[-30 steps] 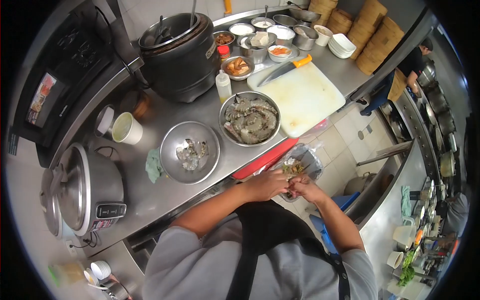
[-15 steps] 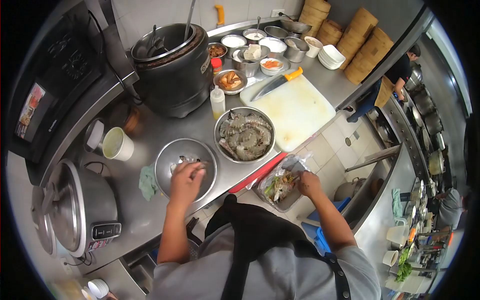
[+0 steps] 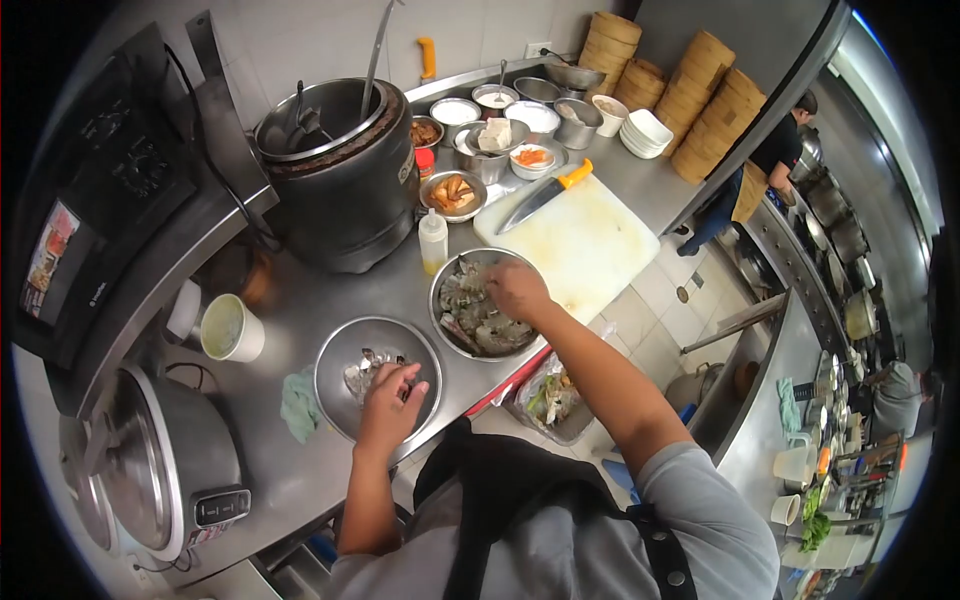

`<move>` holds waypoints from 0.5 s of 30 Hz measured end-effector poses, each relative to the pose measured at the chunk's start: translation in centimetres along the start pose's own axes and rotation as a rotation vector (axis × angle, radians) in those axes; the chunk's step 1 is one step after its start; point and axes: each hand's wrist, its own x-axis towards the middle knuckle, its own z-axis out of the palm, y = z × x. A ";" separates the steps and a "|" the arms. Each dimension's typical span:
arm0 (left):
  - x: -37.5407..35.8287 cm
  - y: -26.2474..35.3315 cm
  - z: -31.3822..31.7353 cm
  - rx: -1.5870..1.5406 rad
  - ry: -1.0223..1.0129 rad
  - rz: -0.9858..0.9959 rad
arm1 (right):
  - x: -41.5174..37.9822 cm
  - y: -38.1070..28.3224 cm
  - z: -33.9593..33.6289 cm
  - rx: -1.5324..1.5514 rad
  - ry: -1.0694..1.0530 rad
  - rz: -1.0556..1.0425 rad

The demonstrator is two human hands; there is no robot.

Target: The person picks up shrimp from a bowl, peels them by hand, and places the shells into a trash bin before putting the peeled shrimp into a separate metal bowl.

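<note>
My right hand (image 3: pixel 522 291) is down in a steel bowl (image 3: pixel 436 318) of grey, unpeeled shrimp (image 3: pixel 468 290). Its fingers are curled in on a shrimp, with the tips partly hidden. Over a second, wider steel bowl (image 3: pixel 335 400) hovers my left hand (image 3: pixel 391 398), its fingers bent but apart, with nothing visible between them. A few pale peeled shrimp (image 3: pixel 362 372) lie in that bowl beside my fingers. Below the counter edge, between me and the shrimp bowl, a lined bin (image 3: pixel 580 428) holds shells and green scraps.
A cutting board (image 3: pixel 610 235) with a yellow-handled knife (image 3: pixel 540 200) lies right of the shrimp. A squeeze bottle (image 3: pixel 433 242) and a large dark pot (image 3: pixel 345 215) stand behind. A green cloth (image 3: pixel 299 405) and rice cooker (image 3: pixel 185 460) are at left. Another person (image 3: pixel 765 165) works at far right.
My right hand has moved from the scrap bin up and left into the shrimp bowl. My left hand stays over the wider bowl, its fingers spread more. The view has shifted slightly.
</note>
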 end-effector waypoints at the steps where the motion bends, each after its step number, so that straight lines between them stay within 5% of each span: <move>1: -0.1 0.3 0.1 -0.012 -0.019 -0.023 | 0.6 -0.5 0.6 -0.002 0.003 -0.001; 3: -0.3 0.6 0.2 -0.033 -0.037 -0.019 | 1.1 -1.7 1.2 -0.301 -0.030 -0.103; 6: -0.8 0.7 0.0 -0.018 -0.052 -0.043 | 1.6 -2.8 0.8 -0.341 -0.214 -0.033; 10: -1.3 0.3 0.6 -0.185 -0.136 -0.131 | 0.8 -2.0 1.4 -0.327 -0.122 -0.169; 15: 0.7 2.5 3.5 -0.179 -0.148 0.005 | -3.1 -1.5 0.7 0.295 0.250 -0.046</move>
